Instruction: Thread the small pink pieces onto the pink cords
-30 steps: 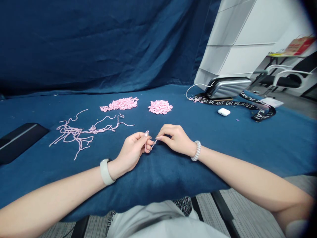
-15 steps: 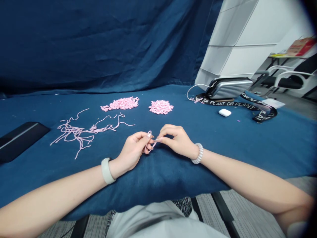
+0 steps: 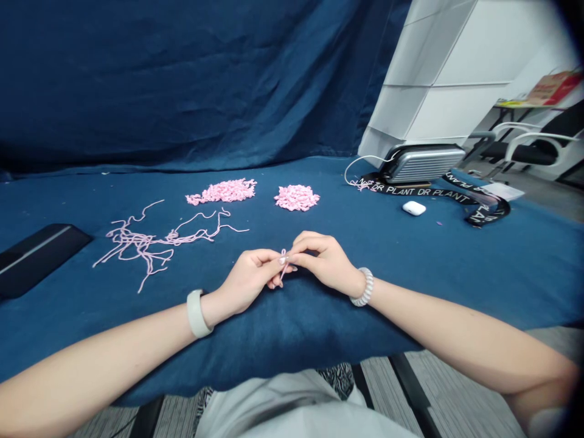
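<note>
Between my two hands is a short length of pink yarn, with a small loop poking up above the fingertips. My left hand is closed, thumb and index finger pinching the yarn. From the right, my right hand pinches it too, its fingertips touching those of the left; the exact spot it grips is partly hidden. Loose pink yarn strands lie tangled on the blue cloth to the left. Farther back sit a long heap of small pink yarn knots and a rounder knot heap.
At far left lies a dark flat object with a pale stripe. A silver ridged case stands back right, a black lettered strap around it. A white earbud case lies in front. Blue fabric hangs behind.
My left hand has shifted slightly right, bringing the fingertips of both hands together. The yarn loop moved right with it and now looks smaller. The heaps and loose strands stay put.
</note>
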`<act>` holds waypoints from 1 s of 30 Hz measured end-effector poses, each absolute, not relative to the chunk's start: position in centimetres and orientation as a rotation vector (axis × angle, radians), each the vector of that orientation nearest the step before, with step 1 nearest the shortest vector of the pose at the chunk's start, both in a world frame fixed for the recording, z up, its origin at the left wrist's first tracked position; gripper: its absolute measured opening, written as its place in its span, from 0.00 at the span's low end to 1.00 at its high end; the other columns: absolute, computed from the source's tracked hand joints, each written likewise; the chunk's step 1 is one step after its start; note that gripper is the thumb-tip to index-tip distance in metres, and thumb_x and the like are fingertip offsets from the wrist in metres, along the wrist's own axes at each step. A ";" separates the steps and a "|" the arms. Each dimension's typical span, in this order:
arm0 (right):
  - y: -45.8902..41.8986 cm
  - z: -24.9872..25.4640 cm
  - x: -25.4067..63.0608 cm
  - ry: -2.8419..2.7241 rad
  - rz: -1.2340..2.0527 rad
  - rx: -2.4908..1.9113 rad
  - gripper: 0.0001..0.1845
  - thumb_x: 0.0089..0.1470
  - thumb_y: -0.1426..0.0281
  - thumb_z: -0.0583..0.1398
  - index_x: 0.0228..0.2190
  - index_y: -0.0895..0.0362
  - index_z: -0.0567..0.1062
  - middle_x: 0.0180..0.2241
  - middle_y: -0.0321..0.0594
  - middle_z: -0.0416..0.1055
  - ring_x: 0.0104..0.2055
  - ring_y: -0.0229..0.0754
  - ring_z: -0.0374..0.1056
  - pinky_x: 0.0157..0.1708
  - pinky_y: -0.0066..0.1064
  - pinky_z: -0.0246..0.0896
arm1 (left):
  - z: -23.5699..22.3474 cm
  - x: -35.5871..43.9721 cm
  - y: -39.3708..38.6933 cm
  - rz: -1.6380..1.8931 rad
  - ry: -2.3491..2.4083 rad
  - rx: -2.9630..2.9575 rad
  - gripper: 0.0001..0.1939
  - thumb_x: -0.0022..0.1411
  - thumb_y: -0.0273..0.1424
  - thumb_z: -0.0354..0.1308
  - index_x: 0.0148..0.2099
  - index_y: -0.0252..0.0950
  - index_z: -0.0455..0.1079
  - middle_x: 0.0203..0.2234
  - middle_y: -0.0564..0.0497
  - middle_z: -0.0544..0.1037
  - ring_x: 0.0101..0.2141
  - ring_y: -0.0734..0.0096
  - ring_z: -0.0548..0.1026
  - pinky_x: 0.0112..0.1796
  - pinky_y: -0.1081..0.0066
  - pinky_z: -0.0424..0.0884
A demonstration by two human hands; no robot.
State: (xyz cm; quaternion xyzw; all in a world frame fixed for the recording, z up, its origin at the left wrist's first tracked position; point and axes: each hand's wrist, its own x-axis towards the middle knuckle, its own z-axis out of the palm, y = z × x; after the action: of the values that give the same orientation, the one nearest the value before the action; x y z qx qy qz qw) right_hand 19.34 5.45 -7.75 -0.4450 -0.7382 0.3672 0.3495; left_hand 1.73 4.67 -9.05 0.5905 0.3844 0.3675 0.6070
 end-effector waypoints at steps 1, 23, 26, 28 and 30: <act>5.4 -7.7 19.3 -1.903 0.965 -1.165 0.27 0.45 0.52 0.53 0.29 0.64 0.75 0.32 0.37 0.66 0.32 0.08 0.58 0.36 0.01 0.55 | -9.0 1.7 4.7 0.844 0.882 1.377 0.14 0.58 0.38 0.57 0.32 0.29 0.72 0.17 0.51 0.69 0.20 0.80 0.64 0.22 0.79 0.60; 5.9 -7.6 19.7 -1.894 0.966 -1.139 0.24 0.43 0.54 0.55 0.29 0.63 0.76 0.32 0.37 0.65 0.32 0.08 0.58 0.35 0.01 0.55 | -8.9 1.7 4.5 0.710 0.839 1.454 0.13 0.58 0.37 0.55 0.35 0.30 0.71 0.24 0.47 0.75 0.19 0.79 0.67 0.21 0.78 0.63; 5.9 -7.5 19.6 -1.926 0.971 -1.161 0.24 0.43 0.54 0.55 0.29 0.63 0.75 0.32 0.36 0.65 0.32 0.07 0.58 0.36 0.01 0.55 | -8.9 1.7 4.4 0.679 0.831 1.451 0.13 0.59 0.37 0.55 0.34 0.30 0.70 0.22 0.49 0.74 0.18 0.79 0.68 0.21 0.78 0.64; 5.9 -7.5 19.6 -1.947 0.983 -1.163 0.25 0.44 0.54 0.55 0.29 0.64 0.75 0.32 0.36 0.65 0.33 0.07 0.58 0.36 0.01 0.55 | -9.0 1.7 4.4 0.702 0.840 1.435 0.13 0.59 0.37 0.55 0.33 0.30 0.68 0.22 0.49 0.74 0.19 0.80 0.68 0.21 0.79 0.64; 5.9 -7.6 19.6 -1.941 0.997 -1.159 0.26 0.45 0.53 0.54 0.30 0.65 0.74 0.32 0.37 0.65 0.33 0.08 0.58 0.36 0.01 0.55 | -9.0 1.7 4.5 0.735 0.850 1.409 0.13 0.58 0.37 0.55 0.33 0.30 0.68 0.22 0.50 0.73 0.19 0.81 0.67 0.21 0.79 0.64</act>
State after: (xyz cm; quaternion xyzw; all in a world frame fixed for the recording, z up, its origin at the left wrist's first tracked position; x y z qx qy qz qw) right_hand 19.60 5.87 -7.56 -0.4431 -0.7418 0.3810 0.3291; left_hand 1.74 4.47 -8.97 0.6129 0.3696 0.3198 0.6209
